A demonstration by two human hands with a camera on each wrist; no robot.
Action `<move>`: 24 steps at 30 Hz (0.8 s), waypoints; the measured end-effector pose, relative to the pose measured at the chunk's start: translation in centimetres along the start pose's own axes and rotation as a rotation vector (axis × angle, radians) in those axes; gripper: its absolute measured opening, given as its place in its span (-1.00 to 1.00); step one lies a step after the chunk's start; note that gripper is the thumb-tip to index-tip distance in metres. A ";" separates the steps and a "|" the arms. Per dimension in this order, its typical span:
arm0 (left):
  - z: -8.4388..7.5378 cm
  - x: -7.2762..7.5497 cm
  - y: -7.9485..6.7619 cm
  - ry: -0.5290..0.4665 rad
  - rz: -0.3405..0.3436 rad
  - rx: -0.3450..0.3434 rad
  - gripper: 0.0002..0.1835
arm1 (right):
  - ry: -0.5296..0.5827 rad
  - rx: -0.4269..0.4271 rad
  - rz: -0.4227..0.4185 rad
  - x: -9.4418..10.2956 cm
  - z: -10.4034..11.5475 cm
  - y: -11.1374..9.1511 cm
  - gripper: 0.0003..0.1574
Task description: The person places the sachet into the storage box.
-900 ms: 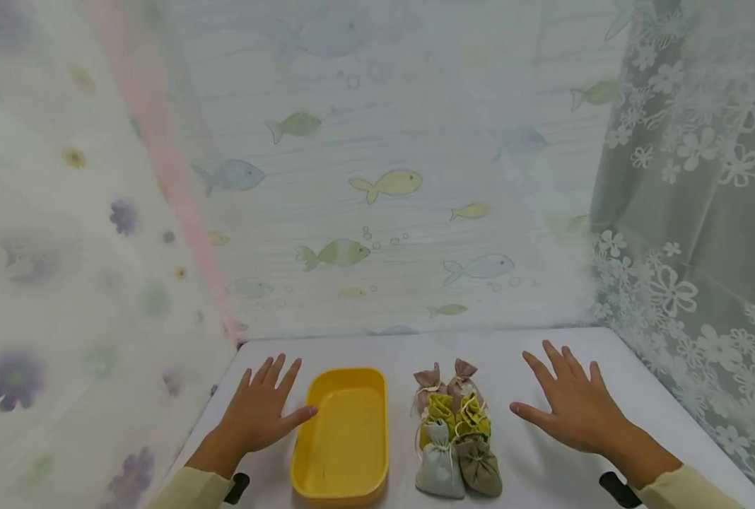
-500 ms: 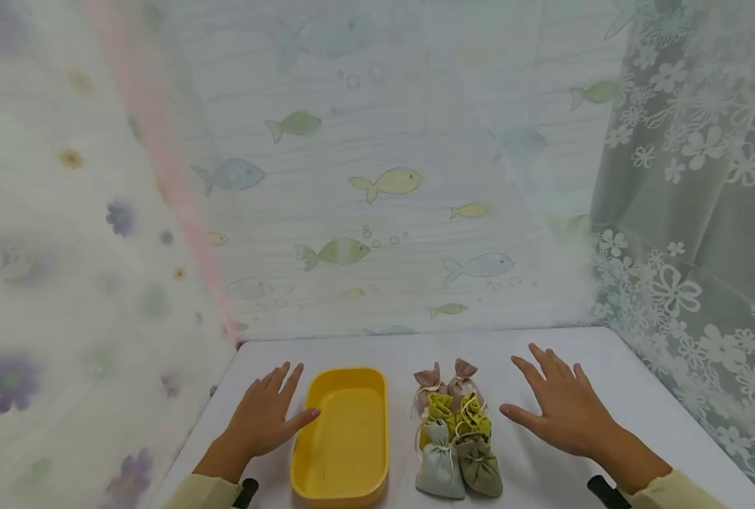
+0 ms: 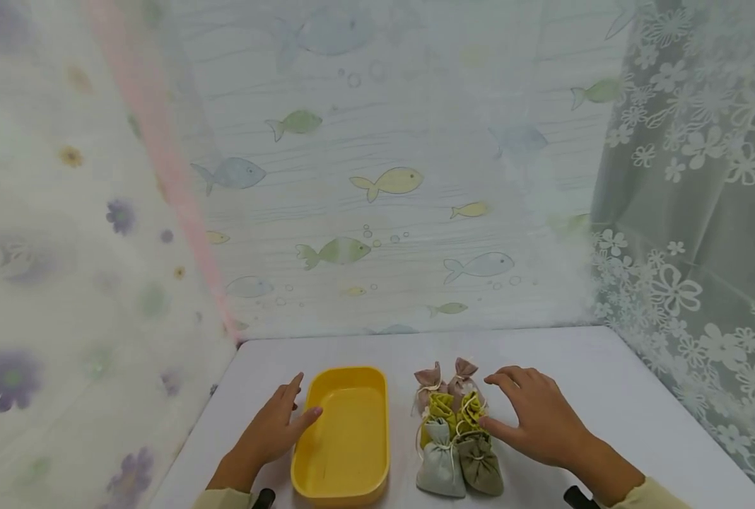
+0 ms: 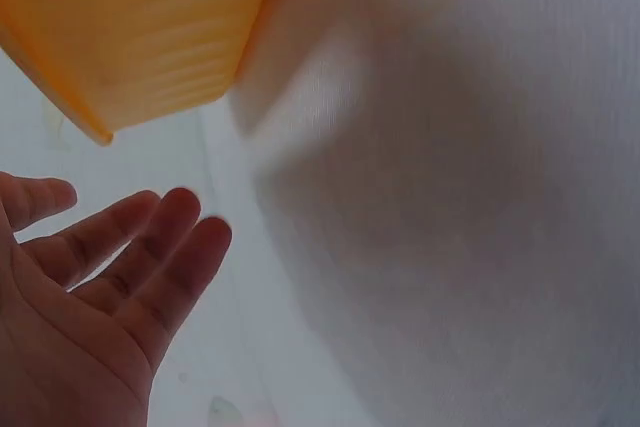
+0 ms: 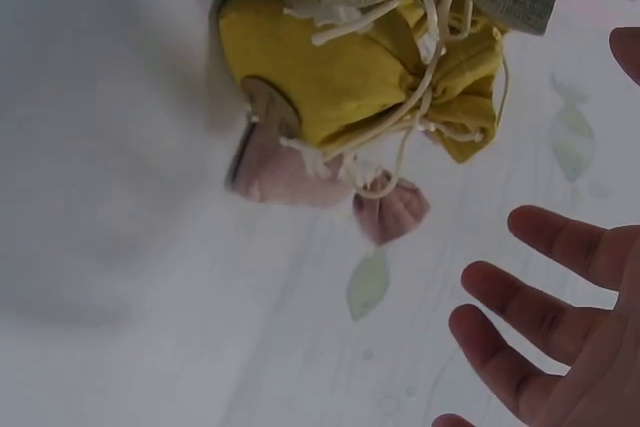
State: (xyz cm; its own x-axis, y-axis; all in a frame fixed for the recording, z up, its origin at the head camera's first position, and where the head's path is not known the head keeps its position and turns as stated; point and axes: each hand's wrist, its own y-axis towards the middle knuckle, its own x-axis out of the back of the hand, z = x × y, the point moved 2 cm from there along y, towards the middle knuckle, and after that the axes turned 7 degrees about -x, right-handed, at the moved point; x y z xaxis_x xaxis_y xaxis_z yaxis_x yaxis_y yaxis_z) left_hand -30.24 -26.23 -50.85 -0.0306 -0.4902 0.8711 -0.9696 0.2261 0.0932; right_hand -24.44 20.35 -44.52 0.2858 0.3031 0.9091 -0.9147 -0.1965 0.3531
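My left hand (image 3: 269,431) hovers at the left side of a yellow plastic tub (image 3: 341,445), its thumb over the rim and its fingers relaxed. In the left wrist view the fingers (image 4: 185,257) stand apart from the tub's wall (image 4: 150,37). To the tub's right, several small drawstring pouches sit in two columns: pinkish ones (image 3: 430,382) at the back, mustard-yellow ones (image 3: 441,408) in the middle, then a pale grey one (image 3: 440,466) and an olive-brown one (image 3: 479,466). My right hand (image 3: 539,417) is just right of them, fingers loosely bent, thumb overlapping the right mustard pouch, holding nothing.
A white cloth covers the table (image 3: 575,353). Behind it hangs a fish-print curtain (image 3: 384,233). A flower-print sheet (image 3: 66,297) borders the left side, and a lace-flower curtain (image 3: 676,283) the right.
My right hand has moved left to the pouches, and its spread fingers have bent. The left hand has shifted slightly right and turned, its fingers closer together. Tub and pouches stay put.
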 end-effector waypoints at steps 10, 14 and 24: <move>0.0 -1.1 0.5 -0.232 -0.056 0.028 -0.12 | 0.048 0.033 -0.034 -0.9 1.5 0.0 -0.43; 0.1 -1.5 0.5 -0.346 -0.079 0.024 -0.25 | 0.129 0.093 -0.105 -1.3 2.2 -0.5 -0.58; 0.3 -3.0 0.3 -0.446 -0.204 0.029 -0.41 | 0.206 0.147 -0.141 -2.8 3.7 -1.0 -0.66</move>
State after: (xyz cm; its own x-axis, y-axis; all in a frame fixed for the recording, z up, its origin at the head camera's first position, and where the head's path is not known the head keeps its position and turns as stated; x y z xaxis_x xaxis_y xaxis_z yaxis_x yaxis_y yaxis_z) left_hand -30.46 -24.93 -53.59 0.0661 -0.8364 0.5441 -0.9728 0.0673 0.2217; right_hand -23.23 16.23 -46.57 0.3291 0.5172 0.7901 -0.8147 -0.2676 0.5145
